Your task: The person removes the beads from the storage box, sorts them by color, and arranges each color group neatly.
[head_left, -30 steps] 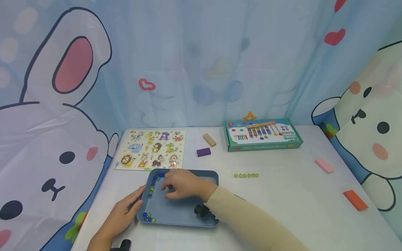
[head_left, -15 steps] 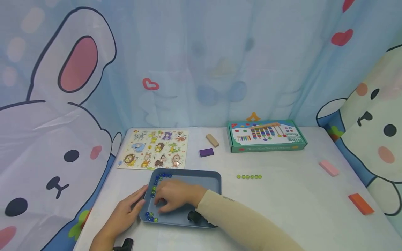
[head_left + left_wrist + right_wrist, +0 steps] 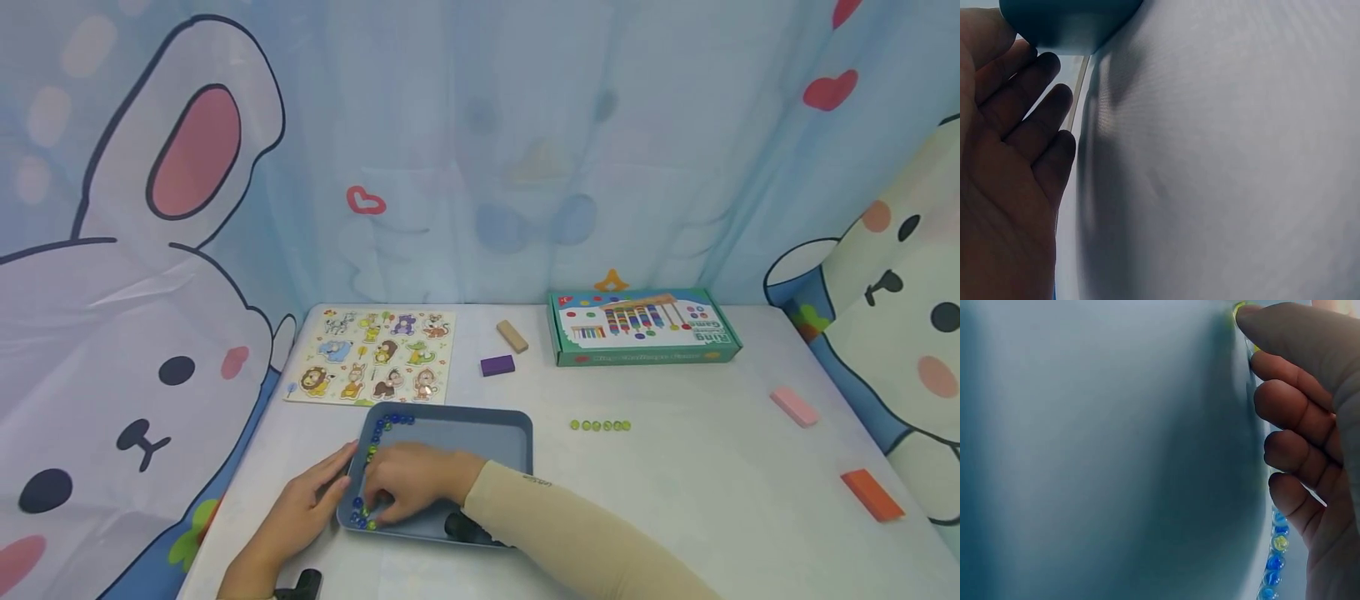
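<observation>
A blue-grey tray (image 3: pixel 480 414) lies on the table with blue and yellow-green glass marbles along its left side. Some marbles (image 3: pixel 395 419) line the far left corner, and others (image 3: pixel 357 518) cluster in the near left corner. My right hand (image 3: pixel 412 479) is inside the tray, palm down, its fingers loosely bent over the left side. In the right wrist view the thumb reaches a yellow-green marble (image 3: pixel 1239 309); its index fingertip is hidden behind the thumb. My left hand (image 3: pixel 307 500) rests against the tray's left outer wall, fingers extended.
A row of yellow-green marbles (image 3: pixel 601 425) lies right of the tray. Behind stand an animal puzzle board (image 3: pixel 375 357), a wooden block (image 3: pixel 512 336), a purple block (image 3: pixel 497 366) and a green game box (image 3: pixel 645 327). Pink (image 3: pixel 795 407) and orange (image 3: pixel 872 495) blocks lie far right.
My right hand has moved from the tray's far left part toward the near left corner, over the marbles there. My left hand stays at the tray's side. The head view has shifted slightly.
</observation>
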